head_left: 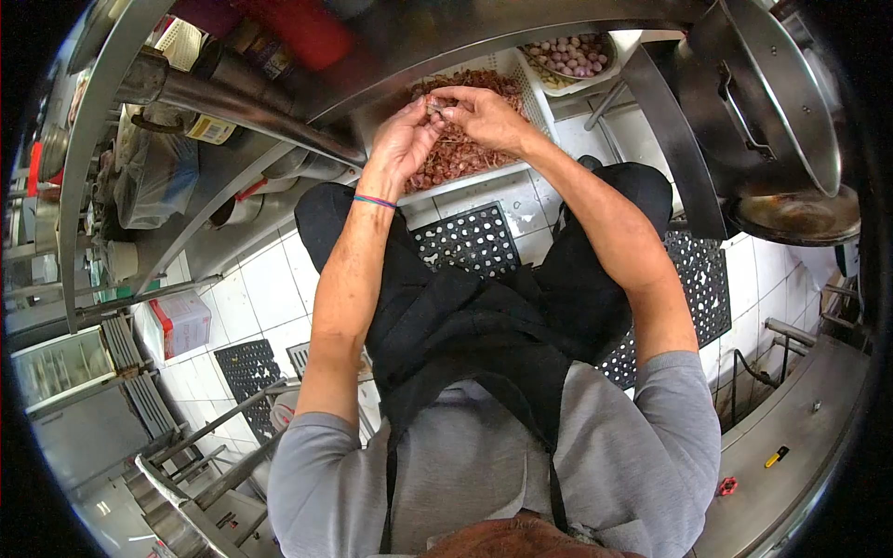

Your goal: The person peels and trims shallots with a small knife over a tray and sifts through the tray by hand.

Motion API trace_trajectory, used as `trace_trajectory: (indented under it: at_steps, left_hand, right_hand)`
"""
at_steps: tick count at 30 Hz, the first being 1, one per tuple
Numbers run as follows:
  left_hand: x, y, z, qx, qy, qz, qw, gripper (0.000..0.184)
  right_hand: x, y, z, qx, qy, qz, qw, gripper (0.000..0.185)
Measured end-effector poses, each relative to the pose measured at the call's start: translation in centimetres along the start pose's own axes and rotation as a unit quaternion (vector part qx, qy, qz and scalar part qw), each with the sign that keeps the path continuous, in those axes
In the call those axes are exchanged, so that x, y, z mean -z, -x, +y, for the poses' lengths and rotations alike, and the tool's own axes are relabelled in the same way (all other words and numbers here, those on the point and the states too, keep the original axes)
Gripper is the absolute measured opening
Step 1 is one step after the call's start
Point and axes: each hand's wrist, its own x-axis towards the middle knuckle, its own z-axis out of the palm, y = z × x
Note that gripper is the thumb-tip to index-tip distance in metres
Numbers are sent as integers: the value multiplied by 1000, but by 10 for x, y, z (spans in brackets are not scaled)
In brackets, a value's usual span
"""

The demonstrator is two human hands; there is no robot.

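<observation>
Above a white plastic crate [549, 116], my two hands meet at the fingertips. My left hand [406, 138], palm partly turned up and a thin coloured band at its wrist, pinches a small shallot [434, 110]. Fingers of my right hand [484, 119] close on the same shallot from the other side and hide much of it. Reddish-brown shallots with dry skins and stringy roots [465, 160] fill the crate beneath. Beyond it, at the upper right, a metal bowl contains several smooth pale-purple peeled shallots [572, 58].
A steel counter edge [521, 35] runs just beyond my hands. Large steel pots [763, 102] stand at the right. Shelving with pans [233, 200] is at the left. Black perforated mats [468, 240] lie on white tiles, and a red-and-white box [179, 324] sits at the left.
</observation>
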Motion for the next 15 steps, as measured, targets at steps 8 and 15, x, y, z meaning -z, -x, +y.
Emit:
trace_trajectory:
  at_steps: [8, 15]
  left_hand:
    - [0, -5, -6, 2, 0, 25, 1000, 16]
    - [-6, -3, -7, -6, -49, -18, 999, 16]
  right_hand:
    - [-2, 0, -3, 0, 58, 37, 998, 26]
    - [1, -7, 3, -23, -12, 38, 999, 14]
